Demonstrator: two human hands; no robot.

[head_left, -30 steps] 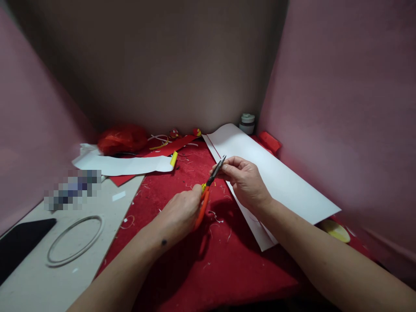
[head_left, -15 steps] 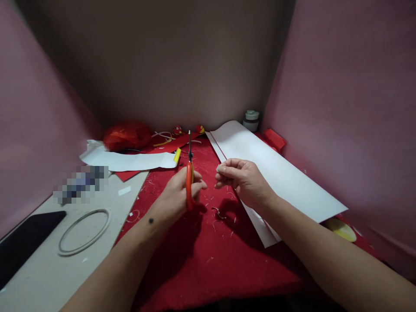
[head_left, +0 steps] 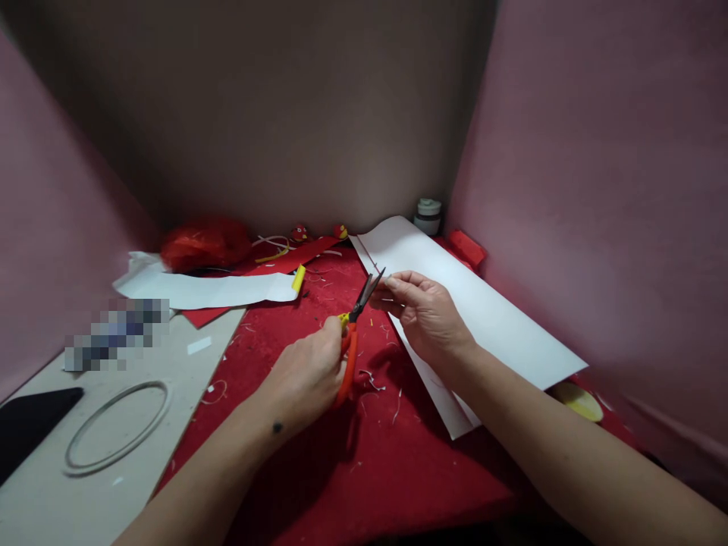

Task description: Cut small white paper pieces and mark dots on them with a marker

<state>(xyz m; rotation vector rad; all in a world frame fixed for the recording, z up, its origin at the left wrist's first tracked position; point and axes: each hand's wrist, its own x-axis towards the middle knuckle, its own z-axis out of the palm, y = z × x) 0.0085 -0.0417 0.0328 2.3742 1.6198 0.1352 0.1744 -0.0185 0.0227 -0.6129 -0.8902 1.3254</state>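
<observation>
My left hand [head_left: 312,371] is closed around the red and yellow handles of a pair of scissors [head_left: 351,345]. The dark blades are a little apart and point up and to the right, their tips close to the fingers of my right hand [head_left: 424,311]. Thumb and forefinger of that hand pinch a tiny white piece [head_left: 387,281], mostly hidden by the fingertips; it looks like paper. Beneath both hands lies a red cloth [head_left: 341,462] scattered with thin pale scraps [head_left: 372,381].
A large white sheet [head_left: 483,326] lies to the right. On the left are a white strip [head_left: 227,290] with a yellow end, a pale ring [head_left: 117,428] and a black flat object [head_left: 34,425]. Behind stand a red bag [head_left: 205,243], small red-yellow figures [head_left: 299,233] and a lidded jar [head_left: 428,217].
My left hand has turned the scissors from upright to slanting right, bringing the parted blades up to my right fingertips. My right hand keeps its pinch. The view has shifted slightly.
</observation>
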